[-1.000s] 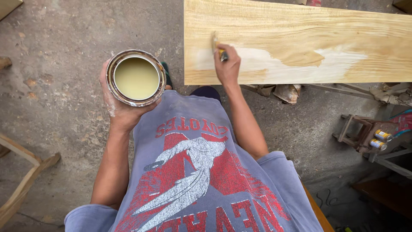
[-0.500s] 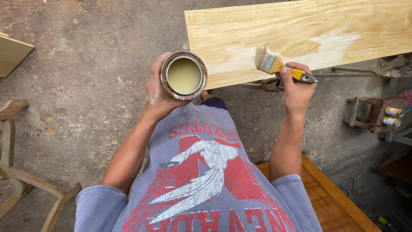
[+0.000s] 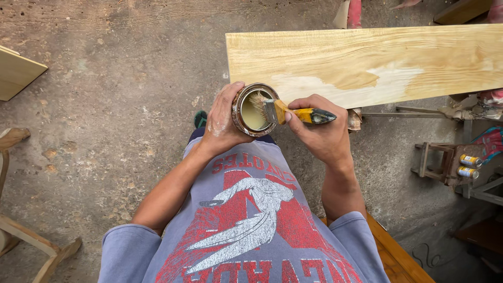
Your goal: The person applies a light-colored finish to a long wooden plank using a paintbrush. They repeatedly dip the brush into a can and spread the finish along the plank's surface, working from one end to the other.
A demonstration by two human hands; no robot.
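Note:
My left hand [image 3: 222, 121] grips a round metal can [image 3: 250, 109] of pale yellowish liquid, tilted toward my right. My right hand [image 3: 318, 132] holds a paintbrush [image 3: 287, 111] with a yellow and black handle, its bristles dipped inside the can's mouth. Just beyond both hands lies a long pale wooden plank [image 3: 367, 63] with a wet, darker coated patch in its middle and a whitish streak along the near edge.
A rough concrete floor [image 3: 115, 94] spreads to the left. A wooden board corner [image 3: 18, 78] and curved wooden furniture parts [image 3: 21, 236] sit at far left. A metal stand [image 3: 445, 162] holding small yellow cans stands at right. An orange wooden edge [image 3: 393, 251] lies beside my right arm.
My right hand has drawn the brush off the plank and back to the can, dipping the bristles in. The left hand has tilted the can toward the brush.

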